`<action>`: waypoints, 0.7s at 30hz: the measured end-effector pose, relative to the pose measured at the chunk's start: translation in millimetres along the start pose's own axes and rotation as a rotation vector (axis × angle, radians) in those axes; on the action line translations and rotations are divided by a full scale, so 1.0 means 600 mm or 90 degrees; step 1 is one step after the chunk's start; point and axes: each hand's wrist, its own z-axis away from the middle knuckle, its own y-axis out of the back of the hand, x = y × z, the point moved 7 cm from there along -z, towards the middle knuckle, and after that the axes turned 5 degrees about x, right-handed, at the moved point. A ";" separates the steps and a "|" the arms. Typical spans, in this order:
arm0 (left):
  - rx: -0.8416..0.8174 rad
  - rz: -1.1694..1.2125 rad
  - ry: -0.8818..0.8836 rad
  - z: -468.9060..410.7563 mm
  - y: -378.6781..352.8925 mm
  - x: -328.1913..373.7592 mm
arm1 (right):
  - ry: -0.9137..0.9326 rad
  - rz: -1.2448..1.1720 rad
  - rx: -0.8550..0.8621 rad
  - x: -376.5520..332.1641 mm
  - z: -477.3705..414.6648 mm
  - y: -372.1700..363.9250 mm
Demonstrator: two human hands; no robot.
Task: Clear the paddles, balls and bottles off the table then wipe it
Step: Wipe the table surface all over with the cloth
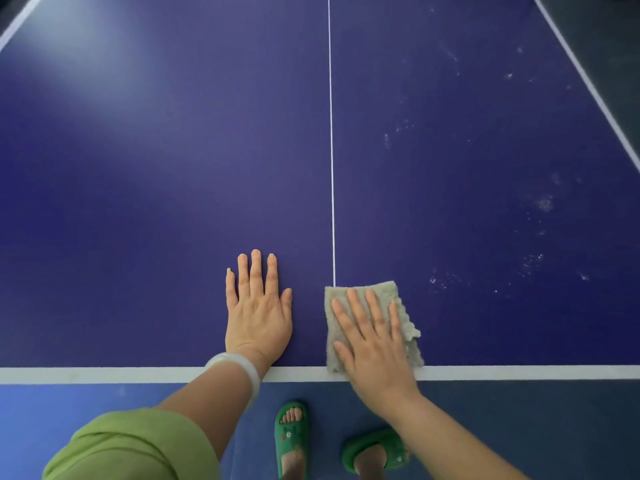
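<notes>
A: Though the blue tabletop (138, 202) fills most of the view, its far end is cut off at the top; only slivers of its side edges show in the upper corners.
B: And nearer?
A: Its near edge, marked by a white end line (104, 374), runs straight across; below lies the blue floor (69, 410).
B: The arms?
A: Both reach in from below; the left leaves a green sleeve (131, 445) cut off by the frame; the right forearm hides part of one green slipper (377, 448); the other slipper (292, 434) shows its toes.
B: What is each grip doing?
A: The left hand (258, 317) lies flat on the tabletop just left of the thin centre line (331, 150), fingers straight, grip released, holding nothing; the right hand (374, 344) presses flat on a grey cloth (408, 323), fingers straight, not curled round it.
B: Where is the cloth?
A: At the near edge, beside the left hand but apart from it; its near corner overlaps the end line; its middle is hidden under the palm; it covers the centre line's near end.
B: Room to move?
A: Broad blue surface stretches ahead of both hands; pale specks (543, 202) dot the right half; a pale bangle (239, 367) circles the left wrist.
</notes>
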 end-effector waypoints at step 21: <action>0.050 0.169 0.016 -0.003 0.039 0.038 | -0.245 0.029 0.005 0.302 0.011 0.034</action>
